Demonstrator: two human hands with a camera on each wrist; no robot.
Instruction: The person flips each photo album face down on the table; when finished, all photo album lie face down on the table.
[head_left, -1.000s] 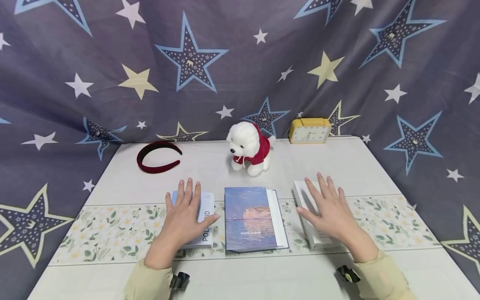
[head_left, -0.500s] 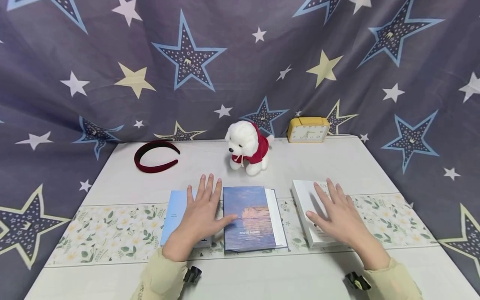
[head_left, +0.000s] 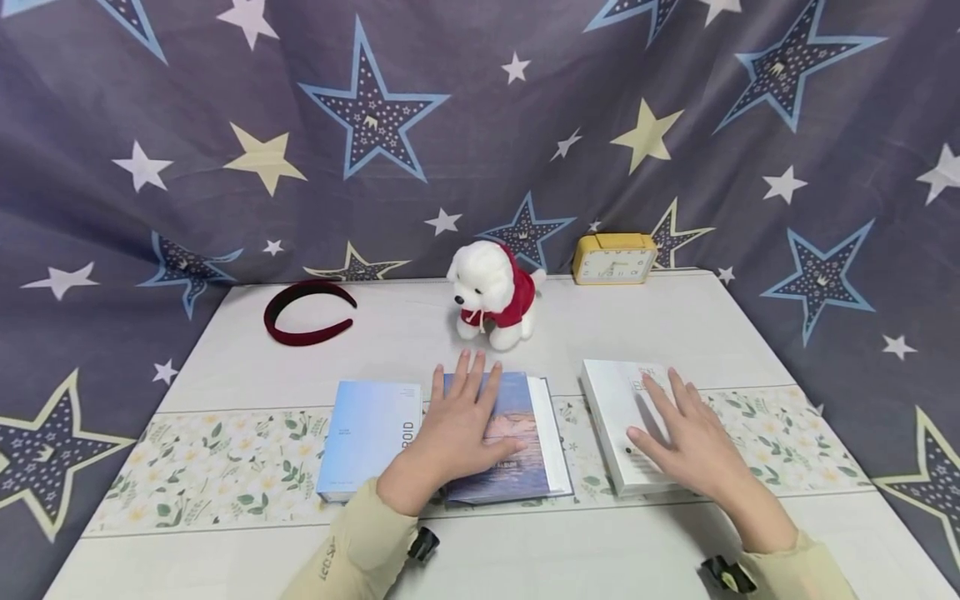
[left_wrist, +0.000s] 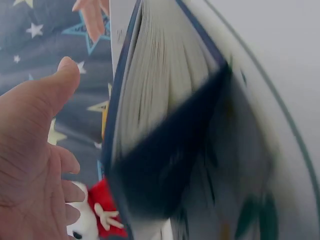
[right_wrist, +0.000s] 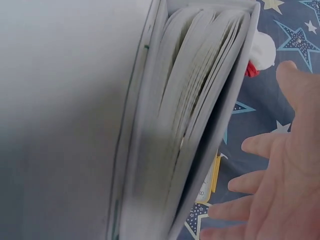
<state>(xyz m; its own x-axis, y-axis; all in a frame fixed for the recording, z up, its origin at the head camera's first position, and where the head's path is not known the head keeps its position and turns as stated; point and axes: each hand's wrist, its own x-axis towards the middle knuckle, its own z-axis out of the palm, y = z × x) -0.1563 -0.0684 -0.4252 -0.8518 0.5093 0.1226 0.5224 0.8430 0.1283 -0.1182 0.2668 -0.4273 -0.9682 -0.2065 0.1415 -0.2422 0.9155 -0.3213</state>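
My left hand is spread over the middle photo album, which has a blue seascape cover. In the left wrist view a gap shows between the left palm and the album's cover. To its left lies a light blue album, partly behind my left wrist. Over the white album on the right my right hand is held with its fingers extended. The right wrist view shows this palm apart from the white album's cover. Neither hand holds anything.
A white plush dog in a red hooded top stands behind the middle album. Towards the back left lies a dark red headband. The yellow alarm clock stands at the back right, close to the starry curtain.
My left hand has moved right, from over the light blue album to over the middle one. The right hand has shifted slightly right and towards me. The albums stay put.
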